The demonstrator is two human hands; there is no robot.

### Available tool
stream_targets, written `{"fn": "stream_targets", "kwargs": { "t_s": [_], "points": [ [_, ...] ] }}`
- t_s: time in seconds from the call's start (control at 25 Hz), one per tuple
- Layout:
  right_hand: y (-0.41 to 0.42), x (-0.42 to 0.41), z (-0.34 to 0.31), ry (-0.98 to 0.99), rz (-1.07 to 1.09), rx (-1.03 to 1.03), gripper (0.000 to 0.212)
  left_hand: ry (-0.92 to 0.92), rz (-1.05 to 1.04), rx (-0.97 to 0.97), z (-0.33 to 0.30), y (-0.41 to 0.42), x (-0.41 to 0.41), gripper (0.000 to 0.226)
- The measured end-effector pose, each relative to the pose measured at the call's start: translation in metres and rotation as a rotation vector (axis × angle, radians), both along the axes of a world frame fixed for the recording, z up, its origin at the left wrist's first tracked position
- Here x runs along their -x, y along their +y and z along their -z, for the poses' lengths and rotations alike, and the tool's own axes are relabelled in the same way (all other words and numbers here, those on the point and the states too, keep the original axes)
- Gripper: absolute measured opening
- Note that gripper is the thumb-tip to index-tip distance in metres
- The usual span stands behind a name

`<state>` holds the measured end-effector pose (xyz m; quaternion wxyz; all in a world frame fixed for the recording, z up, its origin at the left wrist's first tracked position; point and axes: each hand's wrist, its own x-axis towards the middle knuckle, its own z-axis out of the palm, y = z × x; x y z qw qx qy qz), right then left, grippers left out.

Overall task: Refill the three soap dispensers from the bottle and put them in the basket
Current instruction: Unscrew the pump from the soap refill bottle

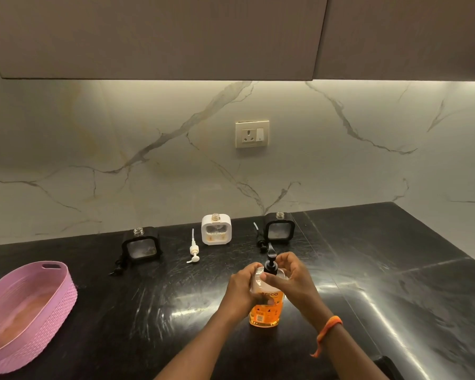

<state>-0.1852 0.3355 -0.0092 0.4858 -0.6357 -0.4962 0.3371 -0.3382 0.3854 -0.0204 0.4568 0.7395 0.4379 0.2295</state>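
Left hand (pixel 243 286) grips an orange soap bottle (pixel 265 311) standing on a black table (pixel 395 270); right hand (pixel 291 278) pinches its black pump (pixel 270 263). Three uncapped dispensers behind, pink basket (pixel 25 311) at left.

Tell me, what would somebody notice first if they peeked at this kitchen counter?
Probably the bottle of orange soap near the front of the black counter, gripped by the left hand while the right hand holds its black pump. Next, the pink basket at the left edge, and three open dispensers near the marble wall.
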Motion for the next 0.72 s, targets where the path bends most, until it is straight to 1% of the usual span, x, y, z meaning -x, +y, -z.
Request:
{"fn": "stream_targets", "kwargs": {
  "t_s": [0.04, 0.08, 0.12, 0.16, 0.24, 0.28, 0.32, 0.36, 0.44, 0.52, 0.6, 0.72],
  "points": [
    [0.001, 0.001, 0.000, -0.004, 0.015, -0.005, 0.039, -0.007, 0.001, 0.007, 0.000, 0.000, 0.000, 0.086],
    [0.001, -0.001, 0.000, 0.031, -0.007, -0.004, 0.032, -0.010, 0.000, 0.008, -0.001, 0.000, 0.000, 0.083],
    [-0.001, -0.002, -0.002, 0.062, -0.060, 0.008, 0.029, -0.010, 0.001, 0.010, -0.002, -0.001, 0.000, 0.080],
    [-0.002, -0.005, -0.002, 0.094, -0.114, 0.019, 0.031, -0.011, 0.002, 0.014, -0.002, 0.000, 0.000, 0.079],
    [-0.005, -0.009, -0.001, 0.065, -0.154, 0.045, 0.055, -0.009, 0.005, 0.015, -0.001, 0.000, -0.001, 0.078],
    [-0.005, -0.008, -0.002, 0.025, -0.126, 0.051, 0.067, -0.001, 0.005, 0.009, -0.002, -0.001, -0.001, 0.078],
    [-0.004, -0.005, -0.003, -0.023, -0.079, 0.049, 0.070, 0.004, 0.003, 0.002, -0.002, -0.001, -0.001, 0.079],
    [-0.002, -0.001, -0.005, -0.084, -0.025, 0.036, 0.064, 0.003, -0.001, -0.001, -0.002, -0.001, 0.000, 0.082],
    [0.001, 0.004, -0.007, -0.161, 0.042, -0.004, 0.044, -0.005, -0.003, -0.005, 0.000, -0.001, 0.000, 0.083],
    [0.001, 0.003, -0.012, -0.184, 0.010, -0.022, 0.031, -0.015, -0.001, -0.011, -0.001, -0.002, 0.000, 0.077],
    [-0.002, -0.001, -0.017, -0.254, -0.020, -0.013, 0.024, -0.028, 0.006, -0.013, -0.001, -0.001, 0.000, 0.073],
    [-0.004, -0.004, -0.024, -0.316, -0.060, -0.017, 0.019, -0.023, 0.008, -0.015, -0.001, -0.001, -0.001, 0.075]
  ]
}}
